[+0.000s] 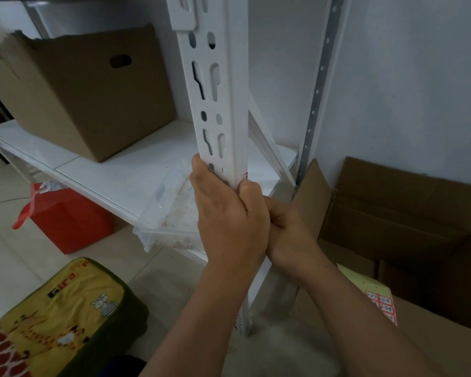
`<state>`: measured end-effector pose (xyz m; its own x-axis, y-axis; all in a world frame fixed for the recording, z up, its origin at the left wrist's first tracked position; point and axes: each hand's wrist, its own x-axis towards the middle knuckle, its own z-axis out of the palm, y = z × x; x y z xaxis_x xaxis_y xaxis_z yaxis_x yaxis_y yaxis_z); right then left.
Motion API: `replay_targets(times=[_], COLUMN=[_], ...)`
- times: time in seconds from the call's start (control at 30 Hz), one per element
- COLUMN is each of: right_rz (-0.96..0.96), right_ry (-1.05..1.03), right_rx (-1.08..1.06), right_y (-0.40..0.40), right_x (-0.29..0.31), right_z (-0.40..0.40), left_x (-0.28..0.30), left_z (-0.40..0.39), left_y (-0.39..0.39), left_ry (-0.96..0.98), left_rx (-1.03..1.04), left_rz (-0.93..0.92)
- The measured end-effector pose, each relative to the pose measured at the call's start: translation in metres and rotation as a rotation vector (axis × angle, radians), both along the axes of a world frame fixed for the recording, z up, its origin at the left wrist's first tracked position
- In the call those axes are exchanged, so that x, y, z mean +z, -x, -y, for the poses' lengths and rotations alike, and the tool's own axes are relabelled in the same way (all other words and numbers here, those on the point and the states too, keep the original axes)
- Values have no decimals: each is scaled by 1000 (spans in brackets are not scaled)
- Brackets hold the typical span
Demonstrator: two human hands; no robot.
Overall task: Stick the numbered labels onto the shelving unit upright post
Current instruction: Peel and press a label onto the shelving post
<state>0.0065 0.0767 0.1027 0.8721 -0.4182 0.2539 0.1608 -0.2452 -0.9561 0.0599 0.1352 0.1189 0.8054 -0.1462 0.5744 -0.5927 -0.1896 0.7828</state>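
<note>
The white slotted upright post of the shelving unit runs down the middle of the view. My left hand is wrapped around the post at shelf height. A small red-and-white numbered label shows on the post's right face just above my fingers. My right hand sits behind and to the right of the left one, its fingers against the post; whether it holds anything is hidden. A sheet of red numbered labels lies on a cardboard box at the lower right.
A brown cardboard box stands on the white shelf. A clear plastic tray rests at the shelf's corner. A red bag is under the shelf, a yellow cushion at lower left, open boxes to the right.
</note>
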Motion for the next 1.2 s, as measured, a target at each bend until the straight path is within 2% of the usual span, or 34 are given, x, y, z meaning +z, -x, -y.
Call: replay_targets(times=[0.27,0.67,0.83,1.07,1.2], right_rz=[-5,16,6,-32,-20], right_ry=[6,83,72,117,119], right_rx=[-18,-26,-35,-34,-62], right_y=[-1,-1,-2,-2,-2], right_x=[1,-2,-1,-2,-1], right_z=[2,4,3,5,3], left_x=[2,17,14,5,3], left_z=[-6,-4,-13,-35,-35], left_y=[-2,3,-3,-11,-10], left_ry=[-83,-124,-161,-147,-103], left_rx=[0,32,10,-237,-274], left_rz=[0,-106,-44,-32,-16])
